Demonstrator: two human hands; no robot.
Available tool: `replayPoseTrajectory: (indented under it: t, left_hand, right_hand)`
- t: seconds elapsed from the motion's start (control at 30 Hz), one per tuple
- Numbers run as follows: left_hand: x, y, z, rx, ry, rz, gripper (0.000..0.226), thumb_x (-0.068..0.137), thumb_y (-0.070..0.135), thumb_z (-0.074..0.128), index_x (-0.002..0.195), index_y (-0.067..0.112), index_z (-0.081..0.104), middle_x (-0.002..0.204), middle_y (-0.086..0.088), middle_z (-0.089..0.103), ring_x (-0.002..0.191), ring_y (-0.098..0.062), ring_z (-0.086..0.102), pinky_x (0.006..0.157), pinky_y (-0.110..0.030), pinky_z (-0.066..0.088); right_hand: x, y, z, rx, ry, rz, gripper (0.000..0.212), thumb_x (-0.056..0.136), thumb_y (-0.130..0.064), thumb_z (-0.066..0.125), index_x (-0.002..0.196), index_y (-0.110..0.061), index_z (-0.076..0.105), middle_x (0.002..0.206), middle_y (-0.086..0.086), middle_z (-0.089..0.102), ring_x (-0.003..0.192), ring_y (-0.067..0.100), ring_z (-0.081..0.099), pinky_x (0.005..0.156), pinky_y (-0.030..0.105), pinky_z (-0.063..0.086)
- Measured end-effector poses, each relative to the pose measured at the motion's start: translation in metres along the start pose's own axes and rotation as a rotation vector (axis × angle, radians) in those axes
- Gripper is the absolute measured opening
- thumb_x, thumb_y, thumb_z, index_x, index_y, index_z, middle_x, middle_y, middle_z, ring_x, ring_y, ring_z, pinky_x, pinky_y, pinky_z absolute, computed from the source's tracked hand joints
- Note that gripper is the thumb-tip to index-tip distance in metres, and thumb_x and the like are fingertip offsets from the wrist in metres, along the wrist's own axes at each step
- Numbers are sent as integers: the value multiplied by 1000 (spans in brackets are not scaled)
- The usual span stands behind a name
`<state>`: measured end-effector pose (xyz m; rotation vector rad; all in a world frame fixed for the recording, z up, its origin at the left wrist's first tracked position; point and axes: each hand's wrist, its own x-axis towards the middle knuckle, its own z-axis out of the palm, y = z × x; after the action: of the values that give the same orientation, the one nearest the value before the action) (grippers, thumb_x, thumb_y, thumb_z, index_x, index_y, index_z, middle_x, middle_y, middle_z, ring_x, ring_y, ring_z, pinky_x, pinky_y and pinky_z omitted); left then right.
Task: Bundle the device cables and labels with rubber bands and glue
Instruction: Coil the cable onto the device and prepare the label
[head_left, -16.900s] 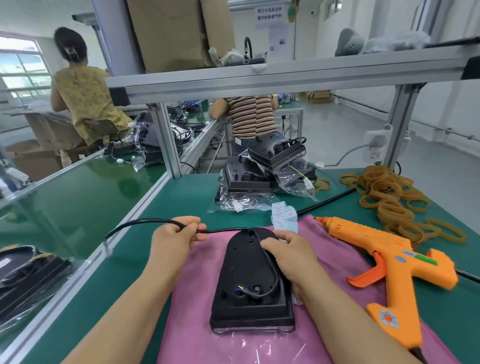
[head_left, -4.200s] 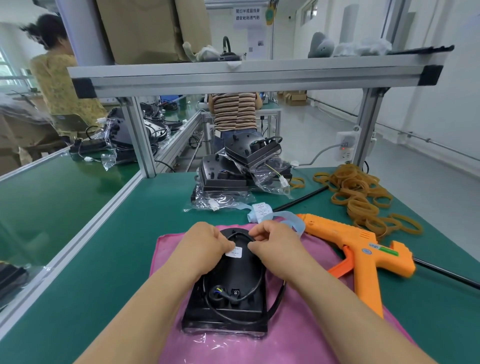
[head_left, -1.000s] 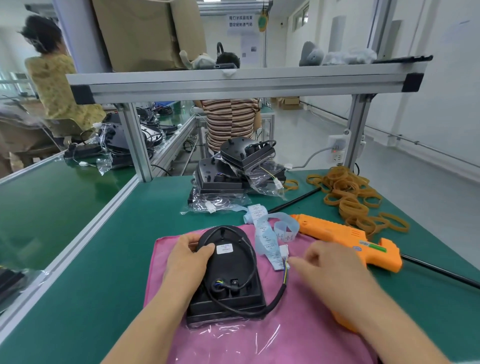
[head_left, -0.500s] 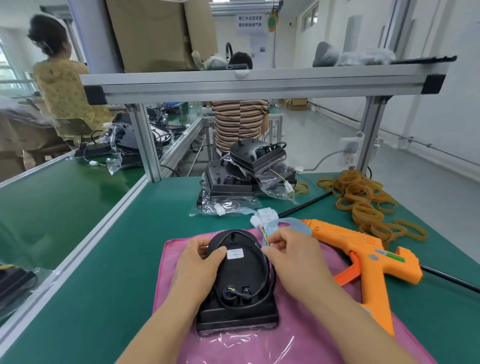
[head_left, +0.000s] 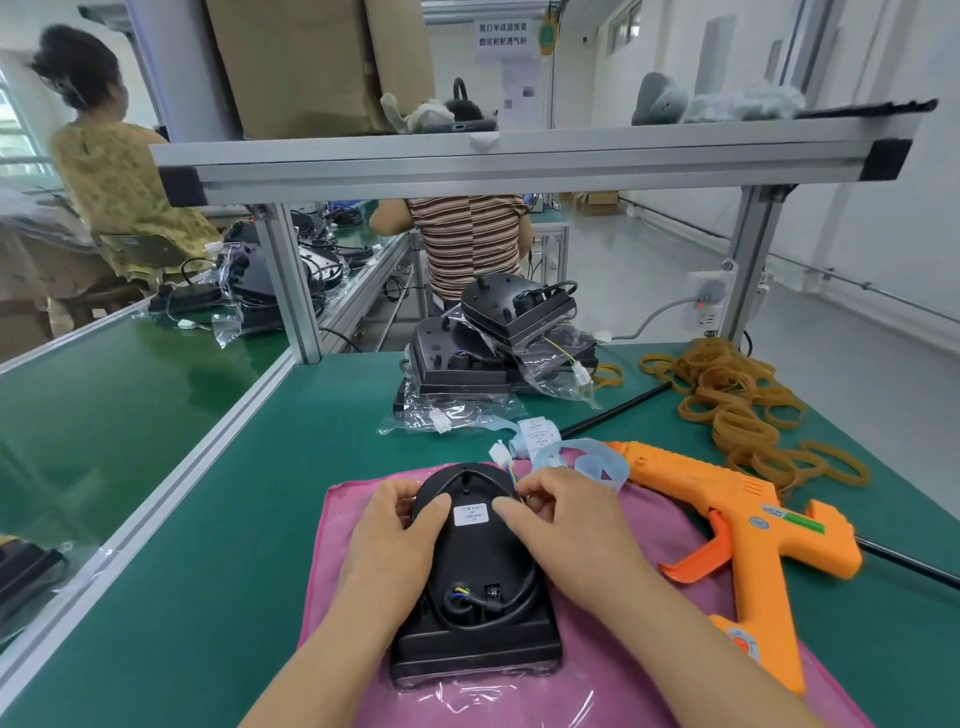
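A black device (head_left: 475, 587) lies back-up on a pink cloth (head_left: 332, 551) at the near edge of the green table (head_left: 208, 519), its rounded end pointing to twelve o'clock and a sheet of clear plastic (head_left: 519, 696) under its square end.

The left hand (head_left: 392, 525) grasps the rounded end from ten o'clock. Its fingers curl over the rim and its thumb lies flat on the back, just left of a small white label (head_left: 471, 514) stuck there. The right hand (head_left: 561, 512) comes in from two o'clock. Its thumb touches the right edge of the label, and its curled fingers pinch the thin end of the black cable (head_left: 514, 603) against the rim. That cable loops round the back of the device to a socket near six o'clock. Its coloured wires run out from under the right fingers to a white plug (head_left: 500, 451) at twelve o'clock, just off the device.

A pale blue strip of labels (head_left: 576, 460) curls just beyond the right hand at one o'clock. An orange glue gun (head_left: 727, 509) lies at three o'clock from the device, apart from both hands, with its nozzle near the strip. A heap of tan rubber bands (head_left: 737, 410) sits at two o'clock, well apart. A stack of bagged devices (head_left: 498, 338) stands at twelve o'clock, further back on the table.
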<state>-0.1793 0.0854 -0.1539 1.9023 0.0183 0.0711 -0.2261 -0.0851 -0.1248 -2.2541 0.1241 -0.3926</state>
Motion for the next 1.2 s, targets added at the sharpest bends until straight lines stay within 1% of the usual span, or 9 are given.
replayPoseTrajectory:
  t: [0.2, 0.37, 0.5, 0.8, 0.9, 0.97, 1.03, 1.13, 1.2]
  left_hand:
    - [-2, -2, -2, 47, 14, 35, 13, 86, 37, 70, 95, 35, 61, 91, 17, 71, 86, 3, 65, 86, -37, 55]
    - [-1, -2, -2, 38, 5, 52, 12, 87, 33, 71, 95, 34, 62, 94, 17, 72, 92, 0, 66, 93, -41, 53]
    - [-1, -4, -3, 28, 7, 43, 12, 86, 37, 71, 94, 35, 62, 91, 21, 72, 87, 4, 66, 89, -40, 55]
    - [-7, 5, -3, -122, 17, 13, 13, 90, 20, 69, 98, 29, 67, 93, 15, 74, 90, -4, 69, 89, -40, 56]
    - [-15, 14, -5, -175, 61, 88, 15, 92, 16, 67, 96, 31, 66, 87, 22, 72, 80, -1, 67, 75, -28, 54]
    - [-22, 20, -7, -206, 81, 164, 18, 91, 17, 67, 98, 34, 66, 91, 21, 71, 82, -2, 67, 70, -18, 50]
    - [-27, 26, -8, -250, 80, 218, 22, 90, 16, 68, 100, 36, 67, 95, 16, 71, 86, -3, 67, 68, -14, 50]
    - [-32, 35, -9, -360, 57, 265, 27, 89, 10, 68, 101, 34, 70, 99, 11, 73, 89, -5, 68, 68, -13, 52]
    - [-33, 41, -10, -407, 34, 298, 31, 90, 6, 67, 99, 36, 72, 97, 11, 74, 84, -2, 69, 64, -10, 52]
  right_hand:
    - [14, -15, -7, -236, -90, -106, 17, 83, -17, 58, 100, -16, 63, 78, -2, 63, 82, 20, 56, 71, 35, 47]
    - [25, -21, -4, 83, -251, 132, 19, 82, -5, 63, 81, -22, 71, 60, -9, 58, 63, 11, 52, 67, 29, 47]
    - [33, -17, -7, -185, -205, 94, 10, 74, -24, 75, 70, -24, 66, 66, -10, 61, 71, 13, 58, 70, 31, 50]
    - [32, 0, -9, -63, -370, 357, 43, 69, -63, 70, 78, -24, 55, 64, -6, 56, 47, 10, 48, 47, 18, 37]
    - [31, 2, -10, -22, -312, 283, 75, 56, -76, 67, 116, -32, 58, 101, -15, 60, 88, 4, 58, 71, 21, 43]
    - [27, -1, -13, 98, -274, 263, 121, 41, -82, 66, 146, -32, 33, 128, -16, 53, 115, 5, 52, 96, 25, 42]
    - [25, -4, -17, 166, -248, 244, 141, 33, -83, 69, 153, -30, 18, 142, -12, 48, 128, 8, 48, 109, 31, 39]
    - [23, -9, -24, 262, -285, 263, 132, 33, -75, 79, 146, -25, 33, 136, -7, 57, 123, 13, 56, 107, 39, 44]
    - [23, -12, -29, 413, -337, 212, 96, 42, -61, 86, 126, -24, 57, 116, -4, 70, 108, 16, 66, 99, 44, 51]
